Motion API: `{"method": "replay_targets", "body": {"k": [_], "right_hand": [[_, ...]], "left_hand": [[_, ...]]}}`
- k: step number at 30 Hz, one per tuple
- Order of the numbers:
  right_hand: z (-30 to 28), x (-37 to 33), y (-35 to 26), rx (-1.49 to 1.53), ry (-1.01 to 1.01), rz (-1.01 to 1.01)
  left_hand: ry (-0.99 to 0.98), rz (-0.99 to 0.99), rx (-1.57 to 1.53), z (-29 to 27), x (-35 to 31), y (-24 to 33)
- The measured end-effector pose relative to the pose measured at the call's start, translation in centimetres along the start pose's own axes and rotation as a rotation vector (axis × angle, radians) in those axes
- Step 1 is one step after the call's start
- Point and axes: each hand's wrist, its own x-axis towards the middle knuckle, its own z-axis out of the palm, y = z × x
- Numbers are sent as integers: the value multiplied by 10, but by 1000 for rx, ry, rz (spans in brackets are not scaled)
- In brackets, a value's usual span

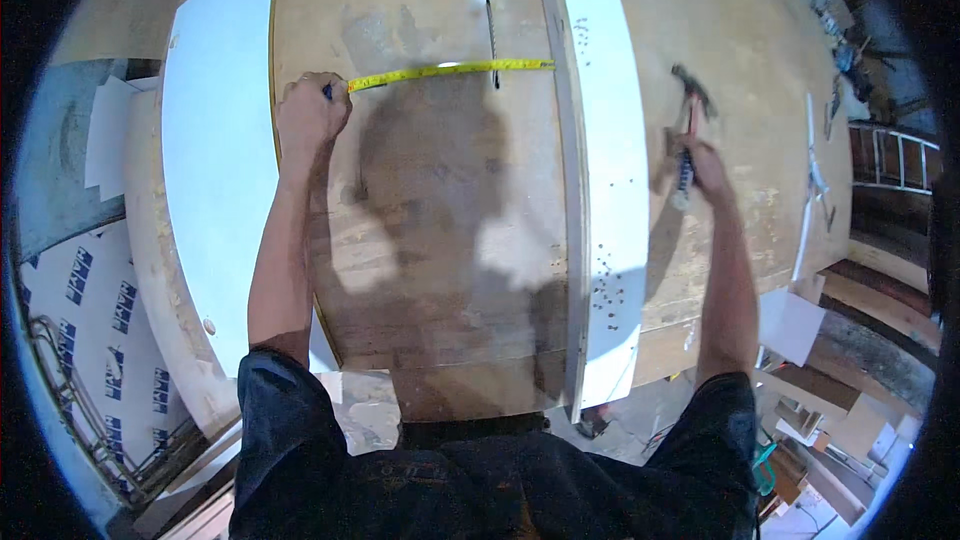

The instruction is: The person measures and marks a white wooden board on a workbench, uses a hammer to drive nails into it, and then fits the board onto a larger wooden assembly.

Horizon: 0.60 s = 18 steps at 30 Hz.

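Left fingers (338, 112): curled closed around the tape measure, of which only a bit of dark blue shows.
Right fingers (696, 146): wrapped around the handle of a hammer (692, 105), its head pointing away from the person; whether it touches the surface below, I cannot tell.
Yellow tape measure (450, 70): its blade runs from the left fingers rightward, slightly bowed, its far end reaching the left edge of the narrow board.
Dark slot (491, 25): a thin line in the tabletop, crossed by the blade near its lower end.
Narrow white-faced board (610, 155): lies lengthwise between the hands, dotted with clusters of small dark specks (607, 290).
Wide white panel (215, 170): lies to the left, its right edge just beside the left fingers.
Brown tabletop (450, 340): carries both boards; a head-shaped shadow (435, 155) falls across its middle.
Right side: a metal ladder (902, 158) and stacked planks (880, 310).
Lower left: a white sheet with blue printing (95, 330).
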Motion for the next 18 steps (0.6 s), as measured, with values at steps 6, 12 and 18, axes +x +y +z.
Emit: {"method": "replay_targets", "body": {"k": [6, 12, 18], "right_hand": [[87, -150, -35, 497, 75, -64], [175, -304, -79, 168, 10, -247], [241, -343, -68, -461, -61, -427]], "left_hand": [[-130, -79, 25, -9, 2, -2], [-70, 0, 86, 6, 8, -24], [-136, 11, 13, -6, 6, -14]]}}
